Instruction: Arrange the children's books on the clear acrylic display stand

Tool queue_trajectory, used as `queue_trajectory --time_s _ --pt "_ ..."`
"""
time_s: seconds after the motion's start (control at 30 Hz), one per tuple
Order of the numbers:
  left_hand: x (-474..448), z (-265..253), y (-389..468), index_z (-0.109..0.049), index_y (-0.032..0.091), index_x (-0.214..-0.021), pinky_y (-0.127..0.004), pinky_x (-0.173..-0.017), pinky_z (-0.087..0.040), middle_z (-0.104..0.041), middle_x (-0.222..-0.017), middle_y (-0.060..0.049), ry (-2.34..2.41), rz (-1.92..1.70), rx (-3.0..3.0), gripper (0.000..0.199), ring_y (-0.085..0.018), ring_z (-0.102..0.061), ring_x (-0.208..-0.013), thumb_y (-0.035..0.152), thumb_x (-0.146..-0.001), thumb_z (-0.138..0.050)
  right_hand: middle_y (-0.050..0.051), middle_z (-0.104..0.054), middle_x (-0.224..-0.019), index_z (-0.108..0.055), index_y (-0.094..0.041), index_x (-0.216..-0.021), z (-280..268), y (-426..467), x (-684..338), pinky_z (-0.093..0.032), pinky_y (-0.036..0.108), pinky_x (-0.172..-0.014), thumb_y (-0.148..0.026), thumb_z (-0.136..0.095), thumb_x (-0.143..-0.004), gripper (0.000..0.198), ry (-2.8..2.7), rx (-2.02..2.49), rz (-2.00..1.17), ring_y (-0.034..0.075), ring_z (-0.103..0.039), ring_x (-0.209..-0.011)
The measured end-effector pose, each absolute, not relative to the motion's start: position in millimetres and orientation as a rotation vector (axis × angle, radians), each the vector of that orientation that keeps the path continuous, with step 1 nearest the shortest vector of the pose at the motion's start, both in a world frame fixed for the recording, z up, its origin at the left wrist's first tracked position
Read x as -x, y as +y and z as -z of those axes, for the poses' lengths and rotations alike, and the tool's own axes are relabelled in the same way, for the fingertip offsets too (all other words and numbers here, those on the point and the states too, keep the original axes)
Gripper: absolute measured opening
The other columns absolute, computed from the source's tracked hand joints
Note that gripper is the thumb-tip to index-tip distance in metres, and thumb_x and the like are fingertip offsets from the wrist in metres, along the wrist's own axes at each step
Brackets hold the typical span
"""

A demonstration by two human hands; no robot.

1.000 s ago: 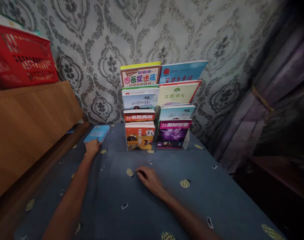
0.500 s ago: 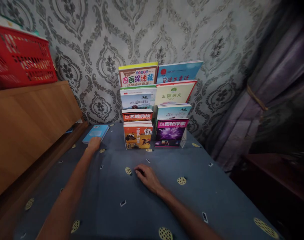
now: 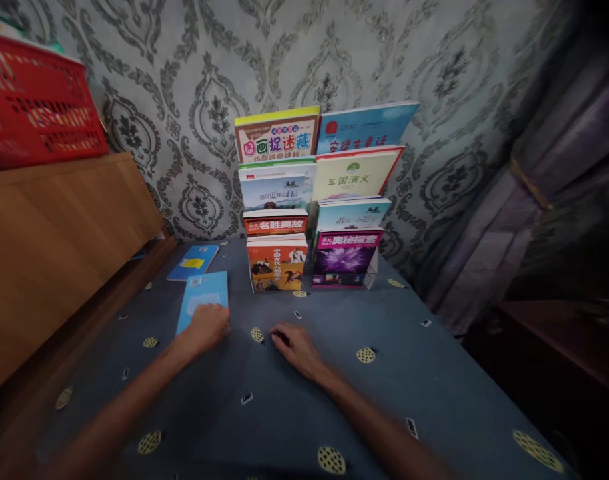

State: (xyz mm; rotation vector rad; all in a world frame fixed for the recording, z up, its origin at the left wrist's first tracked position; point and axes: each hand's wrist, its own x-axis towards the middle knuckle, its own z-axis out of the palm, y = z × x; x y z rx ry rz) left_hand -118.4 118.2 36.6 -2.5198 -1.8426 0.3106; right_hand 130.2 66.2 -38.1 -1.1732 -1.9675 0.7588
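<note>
My left hand [image 3: 210, 327] is closed on the near edge of a light blue book [image 3: 208, 287], which is tilted a little above the cloth. Just behind it lies another blue book [image 3: 189, 262] with a yellow patch on its cover. Resting on the table in front of the rack is my right hand [image 3: 294, 345], loosely curled, with a gap between thumb and fingers and nothing in it. A clear stepped rack [image 3: 371, 272] holds two columns of books, among them an orange book [image 3: 277, 265] and a purple book [image 3: 347, 257] at the front.
A dark blue cloth with pineapple prints covers the table [image 3: 284, 413]. To the left stands a wooden cabinet [image 3: 64, 227] with a red basket [image 3: 39, 107] on top. Patterned wallpaper is behind the rack, and a tied curtain [image 3: 504, 220] hangs at the right.
My left hand has drawn the light blue book toward me and to the right, off the other blue book, which now shows. My right hand has stayed in place.
</note>
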Motion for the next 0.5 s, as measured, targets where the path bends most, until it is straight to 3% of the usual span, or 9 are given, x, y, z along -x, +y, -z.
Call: queue_trajectory --time_s 0.13,0.23,0.3,0.5 --pt "112 -35 118 -0.070 0.028 -0.106 -0.029 -0.088 -0.048 -0.074 -0.105 -0.004 -1.655 -0.152 2.773 0.026 -0.021 -0.068 -0.104 0.044 -0.097 -0.052 0.006 -0.071 -0.088 -0.071 -0.018 -0.095 38 66 -130 -0.047 0.029 -0.073 -0.017 -0.051 -0.091 0.020 -1.959 1.178 -0.759 0.019 -0.064 -0.079" --pt "125 -30 139 -0.059 0.026 -0.129 -0.036 -0.104 -0.042 -0.063 -0.134 -0.009 -1.780 0.004 2.583 0.033 -0.024 -0.057 -0.127 0.037 -0.099 -0.051 0.005 -0.072 -0.089 -0.071 -0.019 -0.097 38 65 -131 -0.048 0.029 -0.074 -0.018 -0.051 -0.092 0.020 -1.954 1.164 -0.762 0.019 -0.064 -0.079" --pt "137 -23 149 -0.054 0.022 -0.135 -0.044 -0.109 -0.040 -0.057 -0.142 -0.013 -1.901 0.013 2.436 0.038 -0.028 -0.050 -0.134 0.035 -0.100 -0.048 0.005 -0.072 -0.089 -0.071 -0.019 -0.097 38 65 -131 -0.048 0.029 -0.073 -0.018 -0.051 -0.092 0.021 -1.949 1.168 -0.761 0.018 -0.064 -0.079" --pt "155 -7 134 -0.057 0.017 -0.129 -0.039 -0.095 -0.049 -0.062 -0.127 -0.016 -2.104 0.040 2.148 0.039 -0.029 -0.057 -0.121 0.036 -0.102 -0.036 0.005 -0.071 -0.088 -0.071 -0.019 -0.096 40 65 -130 -0.049 0.029 -0.074 -0.018 -0.051 -0.091 0.020 -1.955 1.166 -0.759 0.018 -0.064 -0.078"
